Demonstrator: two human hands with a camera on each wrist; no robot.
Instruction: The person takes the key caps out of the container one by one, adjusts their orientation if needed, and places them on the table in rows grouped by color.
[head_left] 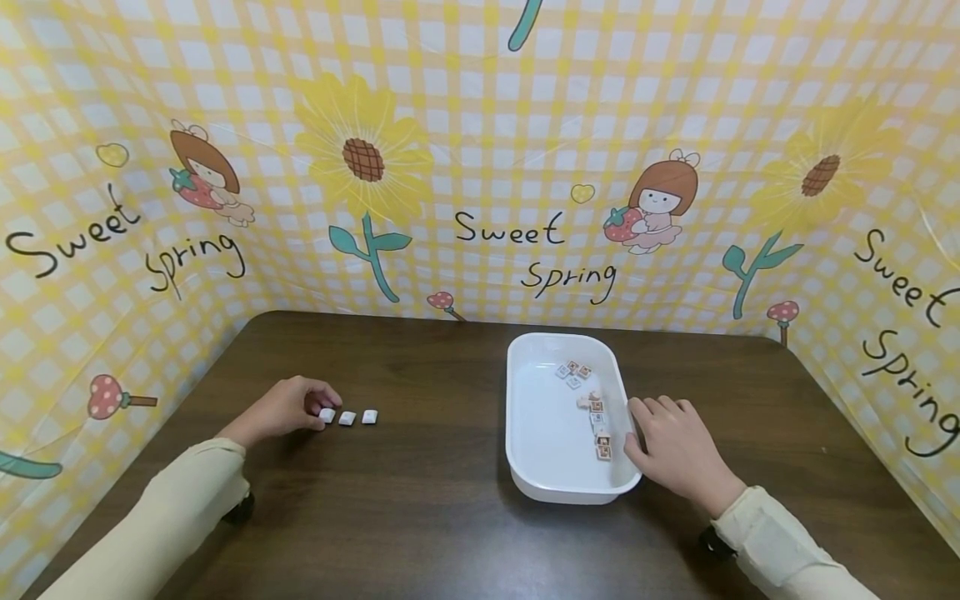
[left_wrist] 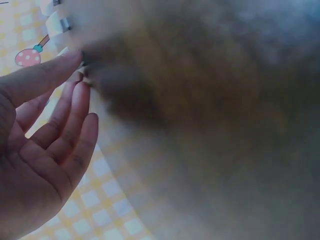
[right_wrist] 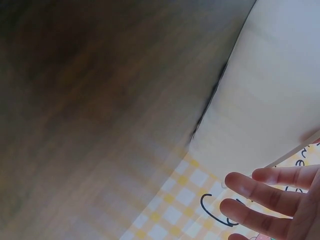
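Note:
Three white keycaps stand in a short row on the left of the brown table in the head view: an end keycap [head_left: 327,415], a middle keycap [head_left: 347,418] and a right-hand keycap [head_left: 370,417]. My left hand [head_left: 288,410] pinches the end one between thumb and fingers; the left wrist view shows this hand [left_wrist: 47,125] from the palm side, its other fingers loosely bent. At the right rim of a white plastic tray [head_left: 547,483], my right hand [head_left: 678,446] rests with relaxed fingers. Several keycaps [head_left: 597,419], white and brown, lie inside the tray.
Another small cluster of keycaps [head_left: 573,372] lies toward the tray's far end. A yellow checked cloth [head_left: 480,150] with printed flowers and figures hangs behind and beside the table [head_left: 420,533]. Both wrist views are partly blurred.

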